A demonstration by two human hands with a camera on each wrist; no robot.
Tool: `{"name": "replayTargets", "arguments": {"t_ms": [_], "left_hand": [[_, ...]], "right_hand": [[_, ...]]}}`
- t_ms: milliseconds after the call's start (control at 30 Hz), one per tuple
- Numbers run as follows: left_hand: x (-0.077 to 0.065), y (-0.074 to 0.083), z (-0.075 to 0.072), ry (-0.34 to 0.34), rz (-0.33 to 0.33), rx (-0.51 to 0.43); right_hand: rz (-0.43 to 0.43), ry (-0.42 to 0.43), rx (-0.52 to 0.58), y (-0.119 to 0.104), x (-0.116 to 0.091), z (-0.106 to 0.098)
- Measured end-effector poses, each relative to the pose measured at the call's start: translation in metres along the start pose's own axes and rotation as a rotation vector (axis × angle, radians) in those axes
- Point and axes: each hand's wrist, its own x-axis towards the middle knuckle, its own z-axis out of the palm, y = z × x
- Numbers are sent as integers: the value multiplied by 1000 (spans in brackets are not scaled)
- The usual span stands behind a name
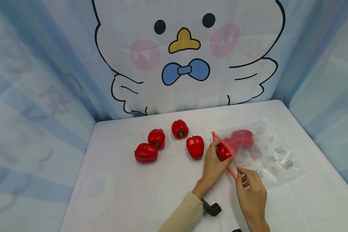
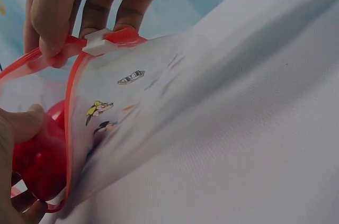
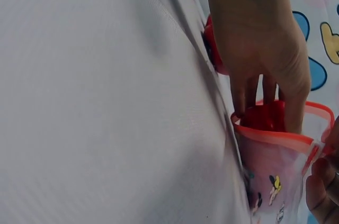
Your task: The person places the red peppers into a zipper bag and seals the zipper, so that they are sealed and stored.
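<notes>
My left hand (image 1: 214, 165) grips a red bell pepper (image 1: 224, 152) at the mouth of a clear zip bag (image 1: 281, 161) with a red-orange rim. In the right wrist view, the fingers of that hand reach inside the rim, around the pepper (image 3: 265, 117). My right hand (image 1: 252, 193) pinches the near corner of the rim, by a white slider (image 2: 97, 42) that shows in the left wrist view. Further inside the bag lies red bell pepper (image 1: 243, 138), seen through the plastic. The bag rests on its side, printed with small cartoon figures.
Left of the bag, one bell pepper (image 1: 195, 147) stands closest, with another pepper (image 1: 180, 129) behind it. Two more, a pepper (image 1: 156, 138) and a pepper (image 1: 146, 153), touch farther left. A white-covered table (image 1: 119, 199) lies beneath; a printed curtain (image 1: 185, 93) hangs behind.
</notes>
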Motion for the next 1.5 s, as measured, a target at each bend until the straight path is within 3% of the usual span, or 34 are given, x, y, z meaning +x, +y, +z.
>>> {"name": "replayTargets", "arguments": {"t_ms": [267,433,567,700,1000,1500], "left_hand": [[3,3,9,93,-40,-1],[5,5,14,121,-88,7],[5,5,15,135,-79,35],[3,4,14,121,-67,15],[3,3,9,20,-53,-61],[8,5,14,32,-103,-114]], "right_hand": [[-3,-2,6,-1,0,0],[1,-3,12,-1,1,1],[8,-10,14,-2,0,2],[12,-14,8,-2,0,2],[-3,-8,29,0,0,3],[-8,-15,23,-2,0,2]]}}
